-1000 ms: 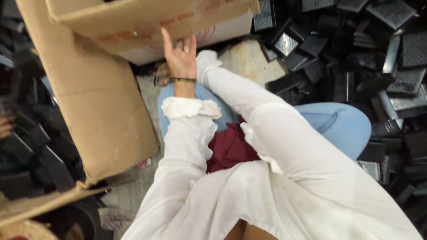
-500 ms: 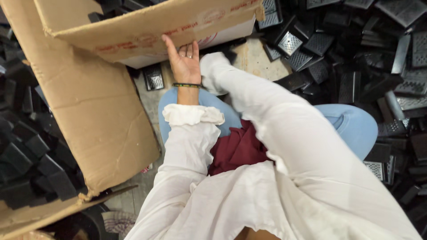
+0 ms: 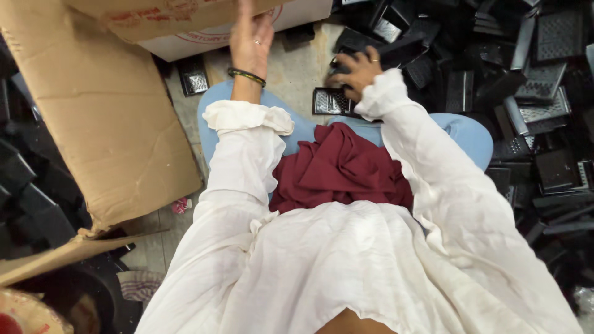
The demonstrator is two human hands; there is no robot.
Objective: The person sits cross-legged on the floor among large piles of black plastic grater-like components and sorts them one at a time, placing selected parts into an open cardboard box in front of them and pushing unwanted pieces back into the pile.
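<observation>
Gripping a black grated part (image 3: 334,100) at the edge of the heap of black parts (image 3: 526,93), the right hand (image 3: 354,69) is curling its fingers around it just past the knee. The left hand (image 3: 250,38) is resting open-fingered against the cardboard box (image 3: 99,124) (holding nothing). Lifting the part cleanly probably needs a firm grasp, so neighbouring pieces are not dragging along.
</observation>
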